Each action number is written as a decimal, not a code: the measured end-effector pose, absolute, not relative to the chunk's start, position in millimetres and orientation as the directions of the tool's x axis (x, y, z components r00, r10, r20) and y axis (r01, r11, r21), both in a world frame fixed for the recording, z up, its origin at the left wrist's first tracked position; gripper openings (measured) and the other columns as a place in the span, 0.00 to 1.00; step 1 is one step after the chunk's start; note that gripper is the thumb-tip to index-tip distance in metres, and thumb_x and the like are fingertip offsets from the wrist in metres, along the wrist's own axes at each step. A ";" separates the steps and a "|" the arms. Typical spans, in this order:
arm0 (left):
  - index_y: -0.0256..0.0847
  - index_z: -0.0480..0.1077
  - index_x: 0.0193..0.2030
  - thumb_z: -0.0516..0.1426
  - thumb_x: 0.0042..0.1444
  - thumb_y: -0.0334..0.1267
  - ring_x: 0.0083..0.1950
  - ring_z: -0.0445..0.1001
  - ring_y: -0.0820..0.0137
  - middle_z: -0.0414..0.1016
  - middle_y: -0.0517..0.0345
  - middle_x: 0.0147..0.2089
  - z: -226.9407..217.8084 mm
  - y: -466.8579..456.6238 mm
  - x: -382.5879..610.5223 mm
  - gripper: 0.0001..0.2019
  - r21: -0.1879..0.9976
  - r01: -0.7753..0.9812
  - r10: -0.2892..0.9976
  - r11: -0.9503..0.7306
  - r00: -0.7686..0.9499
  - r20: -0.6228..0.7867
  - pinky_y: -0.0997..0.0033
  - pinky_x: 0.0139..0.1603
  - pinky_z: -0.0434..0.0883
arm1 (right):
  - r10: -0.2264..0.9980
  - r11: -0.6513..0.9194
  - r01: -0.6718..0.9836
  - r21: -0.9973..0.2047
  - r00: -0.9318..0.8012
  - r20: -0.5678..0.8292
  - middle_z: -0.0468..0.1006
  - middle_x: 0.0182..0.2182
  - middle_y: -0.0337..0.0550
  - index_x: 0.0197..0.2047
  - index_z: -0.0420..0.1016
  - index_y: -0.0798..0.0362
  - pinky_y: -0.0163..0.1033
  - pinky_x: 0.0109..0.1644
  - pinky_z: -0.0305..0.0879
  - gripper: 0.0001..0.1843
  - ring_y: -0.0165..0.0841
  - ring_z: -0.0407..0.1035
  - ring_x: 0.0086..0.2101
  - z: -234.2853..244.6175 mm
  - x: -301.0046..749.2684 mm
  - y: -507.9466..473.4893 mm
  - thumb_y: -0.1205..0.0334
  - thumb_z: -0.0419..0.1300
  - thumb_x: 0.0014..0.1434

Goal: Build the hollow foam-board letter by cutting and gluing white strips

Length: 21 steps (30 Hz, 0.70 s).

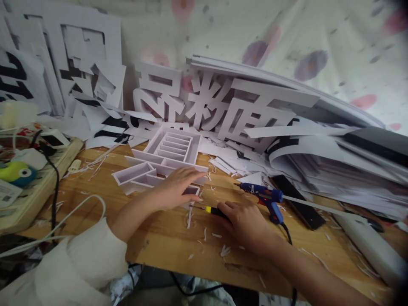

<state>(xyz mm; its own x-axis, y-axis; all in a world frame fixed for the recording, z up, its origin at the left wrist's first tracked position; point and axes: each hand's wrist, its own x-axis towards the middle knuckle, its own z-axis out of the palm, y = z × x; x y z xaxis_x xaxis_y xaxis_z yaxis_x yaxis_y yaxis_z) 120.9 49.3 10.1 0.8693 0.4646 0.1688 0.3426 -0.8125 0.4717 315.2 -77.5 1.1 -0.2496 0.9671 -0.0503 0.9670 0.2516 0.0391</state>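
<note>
My left hand (178,187) lies flat, fingers stretched out, on a white foam-board letter frame (165,157) with walled compartments, pressing its near edge on the wooden table (165,238). My right hand (244,223) is closed round a small knife with a yellow-and-black handle (212,210), its tip pointing left at the frame's near corner. A blue hot-glue gun (264,197) rests just beyond my right hand, its black cord running back under my wrist.
Large white cut-out characters (223,106) and stacked foam sheets (334,157) lean along the back. A black phone (298,202) lies right of the glue gun. A power strip with cables (38,170) sits left. Paper shavings litter the table.
</note>
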 end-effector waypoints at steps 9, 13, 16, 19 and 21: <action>0.45 0.55 0.63 0.60 0.56 0.40 0.65 0.56 0.60 0.62 0.48 0.63 6.7 50.7 119.5 0.30 0.456 0.329 0.451 -0.827 0.873 0.188 0.54 0.64 0.54 | 0.965 0.261 0.964 0.050 -0.259 -0.041 0.78 0.28 0.38 0.34 0.70 0.50 0.37 0.24 0.45 0.10 0.35 0.73 0.26 -9.0 314.7 -76.4 0.57 0.53 0.64; 0.47 0.54 0.63 0.59 0.57 0.38 0.66 0.56 0.61 0.61 0.49 0.64 11.0 49.3 119.2 0.29 0.464 0.342 0.458 -0.817 0.874 0.162 0.53 0.64 0.54 | 0.961 0.270 0.962 0.037 -0.267 -0.070 0.79 0.29 0.39 0.36 0.70 0.50 0.36 0.24 0.51 0.11 0.36 0.74 0.27 -7.7 314.8 -73.3 0.55 0.51 0.65; 0.47 0.55 0.63 0.59 0.56 0.38 0.66 0.55 0.61 0.61 0.49 0.64 13.8 48.3 119.4 0.29 0.463 0.348 0.459 -0.815 0.876 0.149 0.53 0.65 0.54 | 0.957 0.282 0.959 0.026 -0.279 -0.083 0.79 0.28 0.39 0.37 0.70 0.50 0.36 0.25 0.53 0.12 0.37 0.75 0.28 -6.1 315.7 -71.3 0.53 0.51 0.65; 0.45 0.55 0.63 0.59 0.56 0.37 0.66 0.55 0.61 0.60 0.47 0.64 15.0 47.6 119.8 0.29 0.462 0.370 0.471 -0.806 0.874 0.123 0.53 0.65 0.53 | 0.955 0.287 0.958 0.028 -0.284 -0.081 0.80 0.27 0.40 0.36 0.71 0.50 0.36 0.24 0.54 0.14 0.37 0.75 0.27 -6.2 316.4 -69.9 0.52 0.50 0.65; 0.45 0.55 0.63 0.58 0.57 0.37 0.66 0.55 0.61 0.60 0.47 0.65 15.2 47.3 120.0 0.28 0.464 0.370 0.472 -0.805 0.873 0.124 0.53 0.65 0.53 | 0.954 0.294 0.955 0.034 -0.291 -0.072 0.80 0.27 0.40 0.35 0.71 0.51 0.36 0.24 0.54 0.14 0.37 0.75 0.27 -7.0 316.6 -69.1 0.52 0.50 0.65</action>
